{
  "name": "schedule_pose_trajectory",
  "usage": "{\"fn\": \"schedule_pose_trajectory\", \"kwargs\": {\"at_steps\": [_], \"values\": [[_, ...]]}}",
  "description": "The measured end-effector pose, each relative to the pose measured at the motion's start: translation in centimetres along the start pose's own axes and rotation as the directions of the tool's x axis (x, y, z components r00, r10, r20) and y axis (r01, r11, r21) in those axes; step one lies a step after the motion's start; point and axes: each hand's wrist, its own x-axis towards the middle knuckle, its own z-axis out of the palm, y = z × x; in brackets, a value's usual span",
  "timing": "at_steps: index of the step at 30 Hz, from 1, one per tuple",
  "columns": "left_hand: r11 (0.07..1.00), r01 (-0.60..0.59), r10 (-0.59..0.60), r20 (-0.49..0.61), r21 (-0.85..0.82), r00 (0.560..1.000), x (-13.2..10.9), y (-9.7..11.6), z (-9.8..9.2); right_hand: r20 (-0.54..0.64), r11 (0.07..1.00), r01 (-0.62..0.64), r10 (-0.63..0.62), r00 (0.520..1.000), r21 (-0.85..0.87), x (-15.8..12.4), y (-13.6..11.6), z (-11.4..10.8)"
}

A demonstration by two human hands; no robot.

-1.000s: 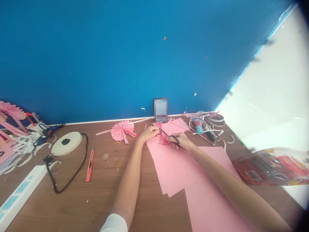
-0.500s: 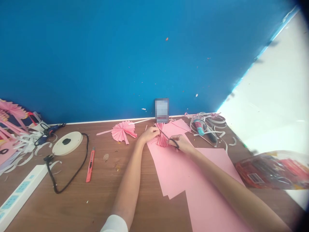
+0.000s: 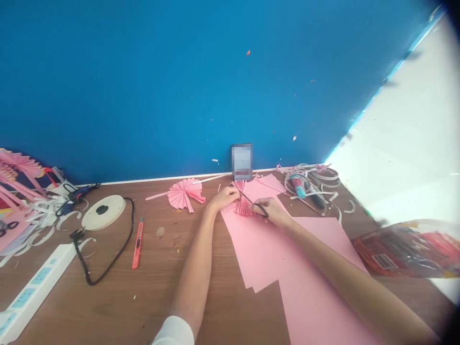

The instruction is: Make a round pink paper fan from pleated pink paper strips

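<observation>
My left hand (image 3: 223,197) pinches the middle of a pleated pink paper fan (image 3: 243,203), held just above the pink paper sheets (image 3: 273,249) on the wooden table (image 3: 158,287). My right hand (image 3: 273,212) grips black-handled scissors (image 3: 256,206), whose blades reach into the fan's pinched centre. A finished pink fan (image 3: 184,193) lies on the table to the left of my left hand.
A red utility knife (image 3: 137,242), a white round disc (image 3: 103,212) with a black cable, and a white power strip (image 3: 30,286) lie at left. Pink fans and white paper strips pile at far left. Glue tube (image 3: 297,186) and strips sit at right; a plastic bag (image 3: 406,249) at far right.
The scissor blades have closed in on the fan's pinched middle. Both hands stay in nearly the same place; the view has shifted slightly.
</observation>
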Motion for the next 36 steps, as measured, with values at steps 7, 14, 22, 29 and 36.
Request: {"fn": "schedule_pose_trajectory", "kwargs": {"at_steps": [7,14,22,29,36], "values": [[0.998,-0.054,0.054,-0.016,0.017,0.998,0.0,-0.3,0.1,0.016,1.0,-0.004,0.004,1.0,0.029,-0.1,0.0,-0.2],[0.999,0.013,-0.011,-0.037,0.039,0.999,-0.3,0.6,0.2,0.005,1.0,0.031,-0.031,1.0,-0.003,-0.1,0.1,0.1],[0.999,-0.019,0.021,-0.046,0.026,0.999,-0.2,0.5,0.2,0.089,0.998,-0.011,0.006,0.996,0.061,-0.2,-0.3,-0.2],[1.0,0.001,-0.002,-0.042,-0.003,0.999,-0.1,0.2,0.3,0.02,0.997,-0.006,0.004,1.0,0.074,-0.4,-0.5,0.4],[0.999,0.044,-0.043,-0.069,0.017,0.997,-0.1,0.3,0.4,-0.012,0.999,0.016,-0.016,1.0,0.031,-0.6,-0.3,0.7]]}}
